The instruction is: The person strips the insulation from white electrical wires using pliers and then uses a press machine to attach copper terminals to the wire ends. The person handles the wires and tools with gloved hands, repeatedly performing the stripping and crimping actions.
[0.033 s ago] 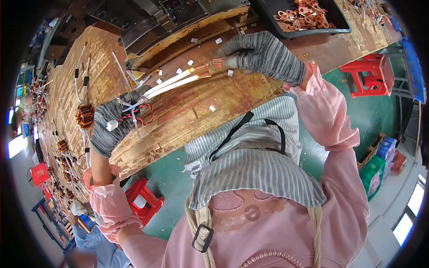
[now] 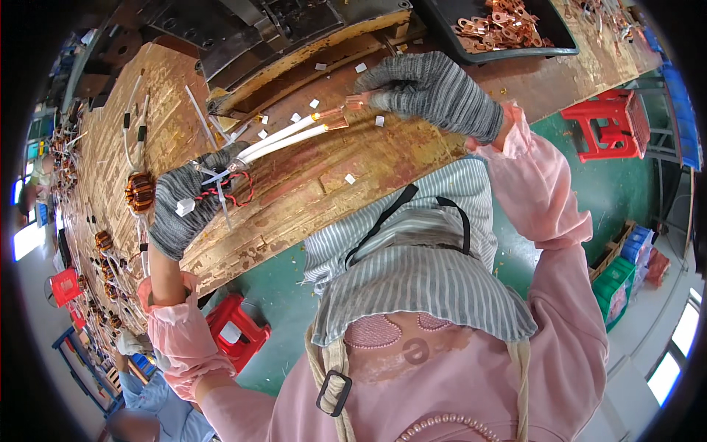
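My left hand [image 2: 184,206], in a grey knit glove, grips a bundle of white-sleeved wires [image 2: 283,140] just above the worn wooden bench [image 2: 317,191]. Thin red wire and white cable ties [image 2: 221,193] stick out of the fist. The sleeved leads run up and right and end in bare copper tips [image 2: 330,118]. My right hand [image 2: 434,92], also in a grey glove, pinches a small copper terminal lug [image 2: 359,101] at the tip of the upper lead. Small white sleeve scraps lie on the bench around both hands.
A black tray of copper lugs [image 2: 501,26] sits at the back right, and a dark metal machine [image 2: 294,22] behind the bench. Wound copper coils [image 2: 138,191] line the left. Red stools [image 2: 236,328] [image 2: 611,125] stand on the green floor. Another person [image 2: 158,412] is at lower left.
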A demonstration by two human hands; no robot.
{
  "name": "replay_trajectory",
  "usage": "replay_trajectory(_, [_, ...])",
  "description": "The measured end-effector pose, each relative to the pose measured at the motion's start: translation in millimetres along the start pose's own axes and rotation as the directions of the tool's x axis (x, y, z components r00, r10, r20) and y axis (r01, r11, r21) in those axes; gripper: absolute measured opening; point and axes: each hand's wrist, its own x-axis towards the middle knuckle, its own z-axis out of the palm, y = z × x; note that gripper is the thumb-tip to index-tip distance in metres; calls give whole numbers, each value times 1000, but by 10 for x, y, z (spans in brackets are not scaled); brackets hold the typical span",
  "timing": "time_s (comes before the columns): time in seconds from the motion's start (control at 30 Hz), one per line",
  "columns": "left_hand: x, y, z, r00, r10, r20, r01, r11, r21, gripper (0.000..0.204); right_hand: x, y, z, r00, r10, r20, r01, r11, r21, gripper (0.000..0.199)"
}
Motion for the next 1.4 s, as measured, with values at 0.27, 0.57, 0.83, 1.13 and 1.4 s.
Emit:
replay_trajectory(0.27, [21,7,-22,1000,-7,27,7,1000,4,41,117,26,161,895,-440,-73,365,817,-447,24])
replay_trajectory(0.57, [61,53,-62,992,-73,102,59,989,136,36,128,-127,156,915,-402,-23,366,854,-369,21])
replay_trajectory(0.83, [44,-68,18,994,74,-84,-68,995,78,18,78,-102,156,902,-432,10,412,853,-320,22])
replay_trajectory(1.13, [59,-31,-5,992,112,-55,-108,992,70,17,30,-190,53,972,-157,172,154,988,31,27])
replay_trajectory(1.4, [44,33,-8,997,78,13,-76,992,-101,25,5,-174,189,998,-24,54,14,984,177,26])
